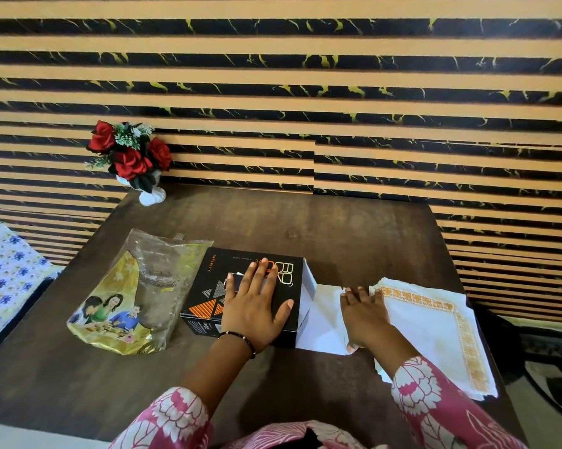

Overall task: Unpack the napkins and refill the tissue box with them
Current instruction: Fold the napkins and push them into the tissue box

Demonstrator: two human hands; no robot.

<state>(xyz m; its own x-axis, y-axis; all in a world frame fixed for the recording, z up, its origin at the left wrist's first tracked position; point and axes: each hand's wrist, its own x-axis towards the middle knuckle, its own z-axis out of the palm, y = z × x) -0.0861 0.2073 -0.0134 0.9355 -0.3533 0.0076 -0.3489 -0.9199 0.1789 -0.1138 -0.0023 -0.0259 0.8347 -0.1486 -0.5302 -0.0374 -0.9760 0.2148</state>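
Head view: black tissue box (240,286) sat mid-table, its right end open, white flap (318,315) folded down onto the wood. Left hand (253,303) lay flat and spread on the box top, gripping nothing. Right hand (364,315) rested with straight fingers across flap and napkin stack (435,325), which lay just right of the opening. Right hand nearer; the load would likely go leftward.

"INFINITY" in small orange capitals on the black box (215,286) lid — other print there unreadable.
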